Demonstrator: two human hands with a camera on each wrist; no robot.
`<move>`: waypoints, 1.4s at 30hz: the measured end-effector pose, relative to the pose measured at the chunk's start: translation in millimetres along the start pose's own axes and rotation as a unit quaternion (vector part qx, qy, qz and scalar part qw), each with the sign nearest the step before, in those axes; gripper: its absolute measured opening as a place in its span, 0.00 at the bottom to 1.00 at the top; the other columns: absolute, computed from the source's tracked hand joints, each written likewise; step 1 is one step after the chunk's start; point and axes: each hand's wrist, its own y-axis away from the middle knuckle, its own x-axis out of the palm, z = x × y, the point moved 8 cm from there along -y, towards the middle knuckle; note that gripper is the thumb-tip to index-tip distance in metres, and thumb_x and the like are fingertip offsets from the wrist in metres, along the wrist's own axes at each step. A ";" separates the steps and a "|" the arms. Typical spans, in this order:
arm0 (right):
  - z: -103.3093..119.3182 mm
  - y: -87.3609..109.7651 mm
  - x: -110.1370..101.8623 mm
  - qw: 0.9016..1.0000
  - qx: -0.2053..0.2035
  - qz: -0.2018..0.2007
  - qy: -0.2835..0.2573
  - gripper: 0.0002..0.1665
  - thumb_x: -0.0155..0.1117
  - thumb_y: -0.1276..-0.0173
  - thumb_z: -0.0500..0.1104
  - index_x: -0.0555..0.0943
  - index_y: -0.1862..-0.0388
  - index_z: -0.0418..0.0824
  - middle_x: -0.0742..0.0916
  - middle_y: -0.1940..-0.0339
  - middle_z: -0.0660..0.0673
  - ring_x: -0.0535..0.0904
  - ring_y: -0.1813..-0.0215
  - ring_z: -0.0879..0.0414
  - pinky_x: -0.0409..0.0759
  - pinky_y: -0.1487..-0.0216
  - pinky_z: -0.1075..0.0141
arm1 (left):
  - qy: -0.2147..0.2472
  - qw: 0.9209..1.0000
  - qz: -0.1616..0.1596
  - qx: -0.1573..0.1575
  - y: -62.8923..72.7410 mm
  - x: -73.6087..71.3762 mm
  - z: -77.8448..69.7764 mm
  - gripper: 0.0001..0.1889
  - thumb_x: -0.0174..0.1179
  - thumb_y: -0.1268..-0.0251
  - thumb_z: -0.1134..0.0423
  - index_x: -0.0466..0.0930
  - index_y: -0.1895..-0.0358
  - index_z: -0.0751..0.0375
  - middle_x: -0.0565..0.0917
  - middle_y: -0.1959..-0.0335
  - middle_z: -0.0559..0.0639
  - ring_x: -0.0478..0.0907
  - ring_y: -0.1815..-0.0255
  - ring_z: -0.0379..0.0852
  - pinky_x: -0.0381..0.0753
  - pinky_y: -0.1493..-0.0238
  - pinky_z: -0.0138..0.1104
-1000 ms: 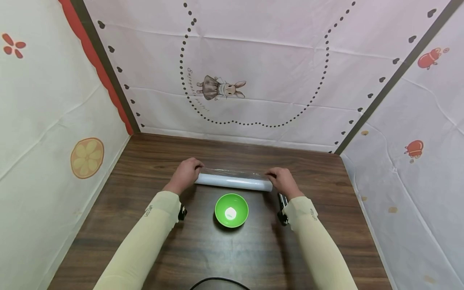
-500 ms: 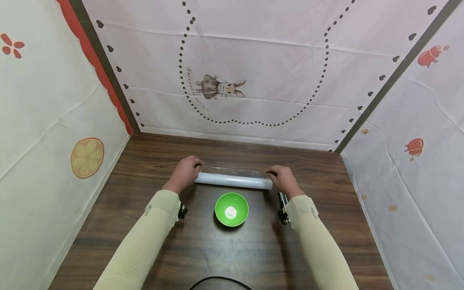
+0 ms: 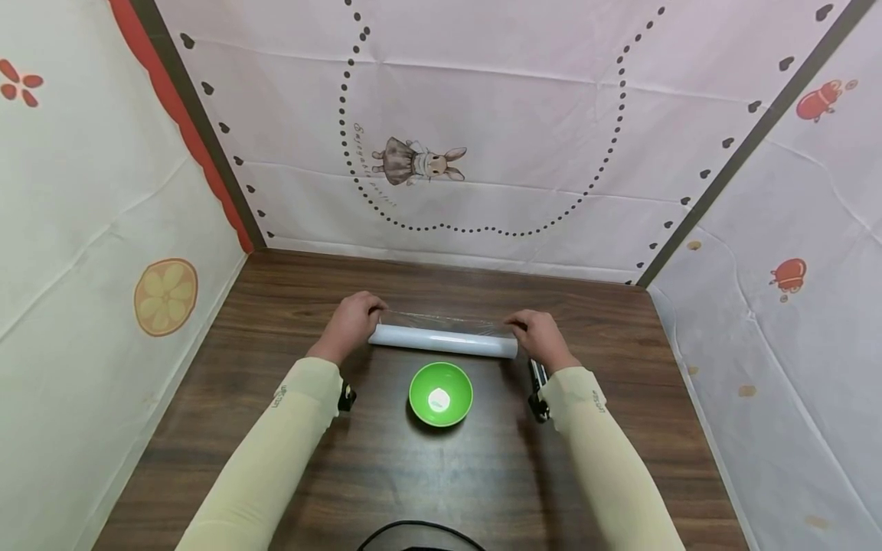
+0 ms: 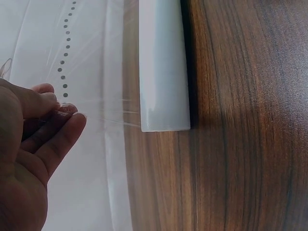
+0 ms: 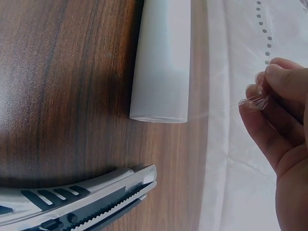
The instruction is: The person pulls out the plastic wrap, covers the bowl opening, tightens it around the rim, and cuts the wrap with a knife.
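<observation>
A white roll of cling film (image 3: 444,341) lies crosswise on the table behind a green bowl (image 3: 441,394). Above the roll, a clear sheet of film (image 3: 441,321) stretches between both hands. My left hand (image 3: 350,325) pinches the film's left corner between thumb and fingers, beyond the roll's left end, as the left wrist view shows. At the other corner, my right hand (image 3: 540,335) pinches the film the same way; crumpled film shows at its fingertips (image 5: 250,103). Beside the roll's right end lies a utility knife (image 5: 82,197), partly hidden by the right wrist in the head view.
The brown wooden table (image 3: 441,490) is bounded by printed white cloth walls (image 3: 524,138) at the back and both sides. A black cable (image 3: 420,524) curves at the near edge. Dark wrist cameras (image 3: 347,397) sit under the cuffs.
Both hands have shifted slightly away from the roll toward the back wall, so a little more film shows between them and it. The bowl stays in place.
</observation>
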 end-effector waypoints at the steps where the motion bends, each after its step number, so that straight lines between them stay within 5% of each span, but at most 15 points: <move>1: 0.7 -0.2 -0.6 1.000 -0.002 -0.001 0.001 0.12 0.58 0.28 0.39 0.85 0.51 0.42 0.87 0.51 0.43 0.84 0.50 0.48 0.83 0.52 0.53 | -0.001 1.000 0.000 -0.001 0.0 -0.5 -0.1 0.12 0.51 0.28 0.66 0.84 0.52 0.65 0.82 0.52 0.59 0.79 0.49 0.56 0.80 0.48 0.49; 42: 6.2 -0.2 -15.1 1.000 -0.013 -0.017 0.005 0.12 0.58 0.28 0.40 0.85 0.51 0.42 0.87 0.53 0.43 0.84 0.54 0.49 0.83 0.54 0.53 | -0.011 0.999 -0.032 0.030 0.1 -15.7 -12.4 0.11 0.53 0.29 0.67 0.84 0.55 0.65 0.83 0.55 0.59 0.80 0.50 0.56 0.79 0.48 0.48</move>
